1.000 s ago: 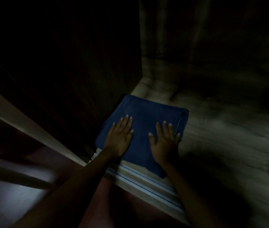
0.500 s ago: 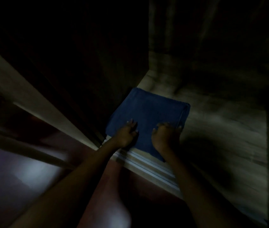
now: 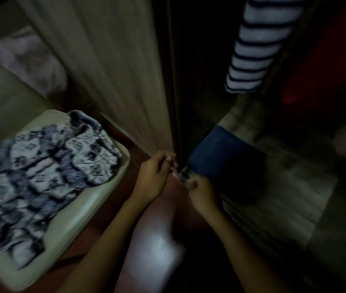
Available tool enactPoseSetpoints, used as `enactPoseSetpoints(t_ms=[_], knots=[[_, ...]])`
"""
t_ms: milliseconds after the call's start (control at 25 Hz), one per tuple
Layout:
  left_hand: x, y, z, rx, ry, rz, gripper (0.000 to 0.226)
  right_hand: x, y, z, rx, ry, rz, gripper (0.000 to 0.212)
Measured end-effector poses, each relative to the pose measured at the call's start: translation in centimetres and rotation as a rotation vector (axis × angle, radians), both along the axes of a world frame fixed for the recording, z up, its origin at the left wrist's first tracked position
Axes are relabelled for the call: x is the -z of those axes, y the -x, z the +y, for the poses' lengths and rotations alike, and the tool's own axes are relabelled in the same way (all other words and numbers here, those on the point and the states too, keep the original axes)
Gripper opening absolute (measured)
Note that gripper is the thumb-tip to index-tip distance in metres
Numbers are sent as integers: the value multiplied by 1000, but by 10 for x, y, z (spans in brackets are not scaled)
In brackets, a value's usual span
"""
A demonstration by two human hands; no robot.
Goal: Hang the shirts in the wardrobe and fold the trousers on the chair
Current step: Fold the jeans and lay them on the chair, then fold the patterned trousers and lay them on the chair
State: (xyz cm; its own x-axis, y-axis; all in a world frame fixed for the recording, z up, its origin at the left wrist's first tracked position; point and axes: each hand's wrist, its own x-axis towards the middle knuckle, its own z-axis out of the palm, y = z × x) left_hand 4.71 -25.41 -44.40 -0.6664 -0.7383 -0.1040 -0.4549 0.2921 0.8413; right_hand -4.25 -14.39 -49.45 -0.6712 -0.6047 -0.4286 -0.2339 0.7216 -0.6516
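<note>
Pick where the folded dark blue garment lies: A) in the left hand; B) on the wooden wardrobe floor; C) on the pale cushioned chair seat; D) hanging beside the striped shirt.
B: the folded dark blue garment lies flat on the wooden wardrobe floor; the pale cushioned chair seat holds a patterned shirt.

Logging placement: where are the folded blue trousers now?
Head view, right of centre: folded blue trousers lie on the wardrobe floor, just beyond the right hand.
</note>
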Motion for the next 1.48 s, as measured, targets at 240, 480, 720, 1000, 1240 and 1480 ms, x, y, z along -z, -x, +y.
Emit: enactPoseSetpoints(t_ms=[240,480,720,1000,1240,1480], knots=[[-93,-95,-48,-178,9,19,19,-109,-65,-70,-106,118,-63,22],[-87,-154,-151,-273,175,-152,26,-109,-109,-161,-100,124,-18,27],[-45,-148,-270,131,388,-451,62,-97,-127,-207,34,-26,-3,37],[-8,-122,-328,408,208,-613,41,-67,-128,-222,168,-166,-167,42],[-31,-151,-337,158,307,-366,37,-86,-127,-226,252,-13,-147,22],[-123,-203,-364,24,191,-200,31,-173,-115,-255,212,183,-65,23]])
